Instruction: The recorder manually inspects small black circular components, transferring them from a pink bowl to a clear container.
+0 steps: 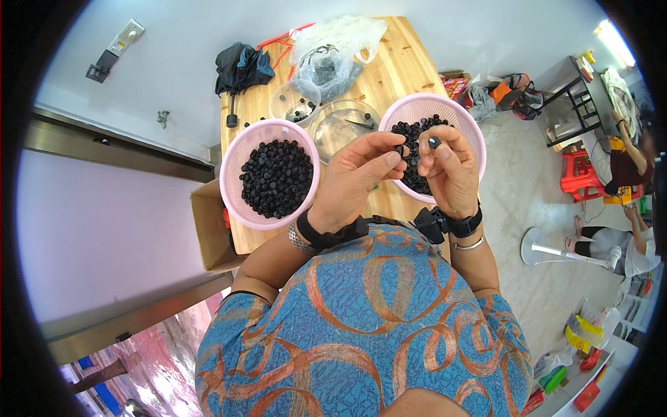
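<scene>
Over the near edge of a pink basket, my left hand (358, 177) pinches a small black piece (399, 149) between thumb and fingertips. Close beside it, my right hand (450, 170) holds a small round black cap (434, 142) at its fingertips. The two pieces are apart. Beneath my hands, the right pink basket (474, 132) contains many small black parts (417, 128), partly hidden by my fingers. To the left, another pink basket (227, 174) is filled with similar black caps (276, 179).
Behind the baskets on the wooden table (399, 52) are a clear tub (276, 104) with several black pieces, a round clear dish (326, 132), a plastic bag (337, 38) and a folded dark umbrella (243, 66). A cardboard box (208, 229) stands at left. Other people are at the right.
</scene>
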Demonstrator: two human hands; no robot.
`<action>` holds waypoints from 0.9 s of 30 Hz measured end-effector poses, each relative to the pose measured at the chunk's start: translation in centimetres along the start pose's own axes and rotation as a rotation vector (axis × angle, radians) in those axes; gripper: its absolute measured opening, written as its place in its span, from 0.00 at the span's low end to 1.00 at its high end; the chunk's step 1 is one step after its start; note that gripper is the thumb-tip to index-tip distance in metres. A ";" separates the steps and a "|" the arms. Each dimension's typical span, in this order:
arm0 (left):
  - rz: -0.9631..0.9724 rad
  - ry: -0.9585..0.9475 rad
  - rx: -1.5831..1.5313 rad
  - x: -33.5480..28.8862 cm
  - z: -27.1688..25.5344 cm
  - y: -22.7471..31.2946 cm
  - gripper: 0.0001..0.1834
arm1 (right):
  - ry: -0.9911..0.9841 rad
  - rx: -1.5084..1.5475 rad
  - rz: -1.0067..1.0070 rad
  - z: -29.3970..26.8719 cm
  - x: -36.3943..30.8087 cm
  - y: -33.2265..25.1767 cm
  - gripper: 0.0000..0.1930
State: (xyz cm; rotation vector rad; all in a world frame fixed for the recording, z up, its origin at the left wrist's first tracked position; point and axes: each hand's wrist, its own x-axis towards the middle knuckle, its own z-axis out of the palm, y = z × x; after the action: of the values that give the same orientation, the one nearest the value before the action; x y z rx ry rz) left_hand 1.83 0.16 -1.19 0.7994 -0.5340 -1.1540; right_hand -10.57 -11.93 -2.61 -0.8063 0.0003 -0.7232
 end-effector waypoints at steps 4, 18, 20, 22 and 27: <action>-0.032 0.006 -0.052 0.2 0.0 0.1 0.13 | 0.020 -0.010 0.004 -0.1 -0.2 -0.1 0.11; -0.033 0.018 -0.047 0.0 -0.1 0.8 0.14 | 0.025 -0.397 -0.062 0.8 -0.4 -0.9 0.10; -0.024 0.030 -0.033 -0.2 -0.3 0.8 0.14 | 0.040 -0.605 -0.098 1.4 -0.5 -1.0 0.10; 0.045 -0.009 -0.021 -0.4 -0.7 0.5 0.14 | 0.006 -0.752 -0.163 1.8 -0.4 -1.0 0.10; 0.118 -0.006 0.067 -0.7 -0.8 0.6 0.14 | -0.104 -1.152 -0.316 4.3 -0.1 -1.9 0.11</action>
State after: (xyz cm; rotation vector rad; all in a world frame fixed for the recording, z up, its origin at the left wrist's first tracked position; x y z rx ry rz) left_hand 2.59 1.14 -1.21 0.8120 -0.6193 -1.0347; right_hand -10.66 -9.96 1.63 -1.9752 0.2167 -0.9715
